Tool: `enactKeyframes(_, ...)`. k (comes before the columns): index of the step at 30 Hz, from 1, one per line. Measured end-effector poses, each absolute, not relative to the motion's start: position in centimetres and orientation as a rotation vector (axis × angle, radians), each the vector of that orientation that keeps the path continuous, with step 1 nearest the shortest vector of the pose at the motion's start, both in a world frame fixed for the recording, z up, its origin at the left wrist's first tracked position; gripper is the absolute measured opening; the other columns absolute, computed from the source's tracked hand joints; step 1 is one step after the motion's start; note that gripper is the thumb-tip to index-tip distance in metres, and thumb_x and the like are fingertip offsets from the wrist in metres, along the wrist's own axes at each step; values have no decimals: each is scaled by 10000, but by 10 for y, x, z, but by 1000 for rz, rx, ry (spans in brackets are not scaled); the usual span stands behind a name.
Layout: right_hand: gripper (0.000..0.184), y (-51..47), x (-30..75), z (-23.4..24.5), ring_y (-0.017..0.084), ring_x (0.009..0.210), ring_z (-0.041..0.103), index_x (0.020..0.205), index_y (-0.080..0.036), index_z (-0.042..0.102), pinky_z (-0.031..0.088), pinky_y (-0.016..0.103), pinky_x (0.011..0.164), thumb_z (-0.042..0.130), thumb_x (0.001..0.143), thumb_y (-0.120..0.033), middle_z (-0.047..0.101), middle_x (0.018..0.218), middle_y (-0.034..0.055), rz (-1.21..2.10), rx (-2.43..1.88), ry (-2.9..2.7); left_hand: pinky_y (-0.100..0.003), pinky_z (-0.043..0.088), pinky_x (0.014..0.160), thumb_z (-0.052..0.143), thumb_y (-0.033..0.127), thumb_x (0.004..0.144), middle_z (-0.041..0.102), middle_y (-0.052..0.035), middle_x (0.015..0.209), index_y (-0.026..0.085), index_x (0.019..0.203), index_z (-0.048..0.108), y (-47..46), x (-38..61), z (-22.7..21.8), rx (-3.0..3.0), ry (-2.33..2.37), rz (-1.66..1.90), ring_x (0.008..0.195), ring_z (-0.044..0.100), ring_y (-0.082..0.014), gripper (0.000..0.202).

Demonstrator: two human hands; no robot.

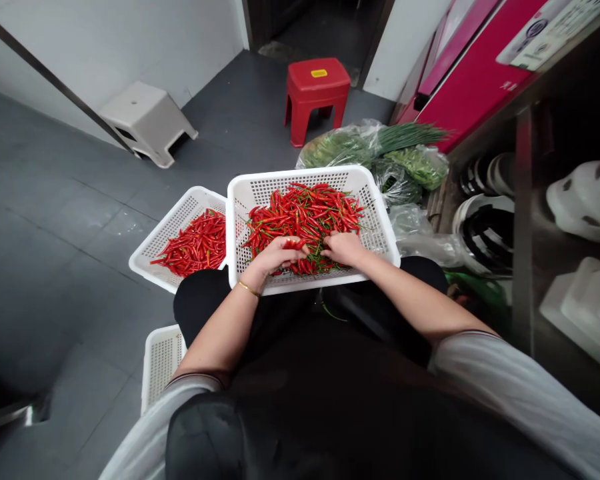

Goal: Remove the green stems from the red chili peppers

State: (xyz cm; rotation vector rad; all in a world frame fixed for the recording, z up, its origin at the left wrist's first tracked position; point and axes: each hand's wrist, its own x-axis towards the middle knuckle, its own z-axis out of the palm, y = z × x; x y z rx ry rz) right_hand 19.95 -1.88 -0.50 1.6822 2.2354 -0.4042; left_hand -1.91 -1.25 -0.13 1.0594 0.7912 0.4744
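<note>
A white perforated basket (375,200) rests on my knees, holding a heap of red chillies with green stems (305,210). My left hand (277,255) lies curled on the near side of the heap, fingers closed around a few chillies. Close beside it, my right hand (344,248) is also curled with fingertips pinching at chillies. A gold bracelet sits on my left wrist. To the left on the floor stands a second white basket (153,250) with a pile of chillies (197,243) that show no green stems.
A third white basket (160,360) sits by my left leg. Bags of green vegetables (380,150) lie behind the main basket. A red stool (316,93) and a beige stool (147,120) stand on the grey floor. Metal shelving with bowls (485,227) is at right.
</note>
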Motion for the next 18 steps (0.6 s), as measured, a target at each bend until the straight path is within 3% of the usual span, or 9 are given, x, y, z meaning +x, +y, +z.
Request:
enactKeyframes(3, 244, -8, 193, -11, 292, 965, 669, 1014, -111, 680, 506, 375, 815, 521, 911, -264, 677, 1103, 203, -441, 1708, 2243, -179, 178, 383, 771, 253, 628, 529, 46, 591, 148, 812, 637, -10, -22, -4, 999, 778, 531, 403, 324, -18, 251)
enactKeyframes(5, 163, -1, 193, -7, 258, 900, 683, 913, -127, 667, 510, 345, 790, 541, 892, -227, 714, 975, 161, -616, 1840, 2305, -186, 153, 379, 804, 277, 614, 446, 77, 519, 150, 753, 599, -11, -20, -5, 975, 843, 567, 382, 278, -13, 278)
enactKeyframes(9, 208, -6, 196, 12, 154, 568, 637, 790, -169, 549, 501, 272, 585, 515, 919, -328, 678, 683, 52, -1442, 2073, 2299, -190, 184, 398, 834, 311, 603, 466, 73, 508, 135, 824, 633, -13, -8, -5, 1010, 951, 661, 394, 292, -13, 347)
enactKeyframes(11, 227, -17, 188, 18, 139, 534, 612, 806, -180, 509, 476, 251, 545, 473, 939, -361, 661, 667, 35, -1609, 2078, 2351, -193, 204, 406, 836, 318, 601, 470, 68, 503, 128, 817, 638, -14, -3, -4, 1028, 922, 644, 402, 314, -19, 349)
enactKeyframes(16, 248, -36, 152, 18, 238, 894, 640, 954, -144, 547, 460, 289, 714, 380, 975, -325, 670, 1001, 168, -657, 2038, 2605, -197, 141, 373, 828, 312, 581, 354, 96, 414, 154, 655, 544, -19, 0, -4, 919, 921, 578, 351, 257, -19, 334)
enactKeyframes(18, 308, -34, 150, 19, 264, 956, 621, 1035, -121, 553, 452, 306, 745, 319, 993, -316, 645, 1072, 194, -479, 1997, 2513, -194, 113, 363, 818, 305, 584, 339, 100, 404, 156, 662, 545, -19, -2, -4, 864, 913, 532, 335, 233, -16, 320)
